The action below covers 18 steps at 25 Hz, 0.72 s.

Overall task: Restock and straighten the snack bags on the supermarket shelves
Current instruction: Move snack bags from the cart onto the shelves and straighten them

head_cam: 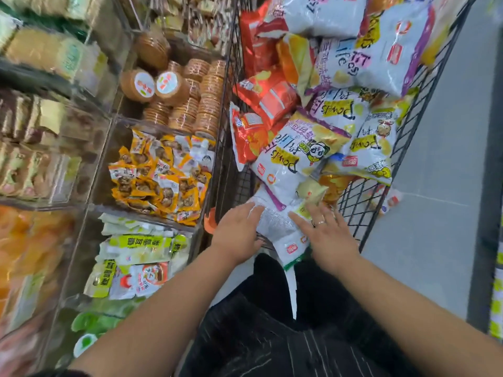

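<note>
Wire basket on the right holds piled snack bags; nearest white bag, long axis near-to-far over the near rim, lies between left hand and right hand, both flat-fingered, touching it, equally near.

- Nearest snack bag — white, with a purple edge, a small red logo and a green strip at its lower end.
- Chip bags piled behind it: white, with yellow patches, black lettering and purple trim.
- Orange-red bags, each with a pale panel.
- Wire basket: black, in a criss-cross mesh.
- Small packets: yellow-orange and white, with brown pictures.
- Biscuit stacks — golden brown; two ends carry white round labels with red marks.
- Flat bags below: white with lime-green bands.
- Floor: plain grey.
- Garment: black with thin pale stripes.
</note>
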Motion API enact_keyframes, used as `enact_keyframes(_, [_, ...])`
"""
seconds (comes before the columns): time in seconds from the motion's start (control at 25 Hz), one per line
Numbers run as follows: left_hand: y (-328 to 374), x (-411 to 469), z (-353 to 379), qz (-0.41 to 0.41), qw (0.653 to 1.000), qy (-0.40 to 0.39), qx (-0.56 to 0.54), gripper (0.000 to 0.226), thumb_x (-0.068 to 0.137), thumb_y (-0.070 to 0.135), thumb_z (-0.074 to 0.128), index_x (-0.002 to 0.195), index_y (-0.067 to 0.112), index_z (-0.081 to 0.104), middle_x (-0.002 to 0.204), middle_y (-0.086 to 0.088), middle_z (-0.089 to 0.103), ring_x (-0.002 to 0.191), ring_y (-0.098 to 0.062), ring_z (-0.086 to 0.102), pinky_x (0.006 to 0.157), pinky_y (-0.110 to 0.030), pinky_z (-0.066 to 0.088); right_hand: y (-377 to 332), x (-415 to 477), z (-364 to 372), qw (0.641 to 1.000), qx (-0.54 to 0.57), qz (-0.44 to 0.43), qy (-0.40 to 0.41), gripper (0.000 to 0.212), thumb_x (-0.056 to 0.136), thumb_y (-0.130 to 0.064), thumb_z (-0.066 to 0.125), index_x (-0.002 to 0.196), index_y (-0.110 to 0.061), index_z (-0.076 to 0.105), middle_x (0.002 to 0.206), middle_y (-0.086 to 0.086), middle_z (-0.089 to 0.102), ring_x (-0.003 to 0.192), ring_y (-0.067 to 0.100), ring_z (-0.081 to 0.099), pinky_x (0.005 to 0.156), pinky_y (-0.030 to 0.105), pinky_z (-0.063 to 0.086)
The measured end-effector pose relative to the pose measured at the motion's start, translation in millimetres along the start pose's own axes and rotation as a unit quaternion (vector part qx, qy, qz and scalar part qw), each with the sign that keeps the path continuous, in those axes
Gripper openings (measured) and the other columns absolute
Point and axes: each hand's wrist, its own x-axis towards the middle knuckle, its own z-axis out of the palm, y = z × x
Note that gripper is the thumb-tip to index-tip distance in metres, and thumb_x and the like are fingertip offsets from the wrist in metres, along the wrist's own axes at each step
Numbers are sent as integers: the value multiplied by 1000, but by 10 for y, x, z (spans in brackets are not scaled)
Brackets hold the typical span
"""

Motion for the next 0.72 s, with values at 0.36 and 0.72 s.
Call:
enact_keyframes(0.36, [8, 156, 251, -17, 998, 33, -43, 83, 80, 35, 75, 149, 11, 35, 153, -14, 37, 144, -30, 30, 120, -41, 21, 128, 312, -24, 995, 75, -72, -7, 83, 84, -41, 64, 151, -43, 14, 154, 4, 27, 138, 30, 27, 109, 45, 34])
enact_keyframes(0.72, [-29, 51, 92, -170, 956, 101, -216, 112, 66, 61, 78, 153, 18, 23, 160, -6, 18, 147, -23, 15, 119, -42, 17, 448, 211, -207, 912, 401, -76, -53, 53, 86, -35, 61, 132, -50, 41, 129, -8, 53, 121, 8, 48, 97, 18, 38])
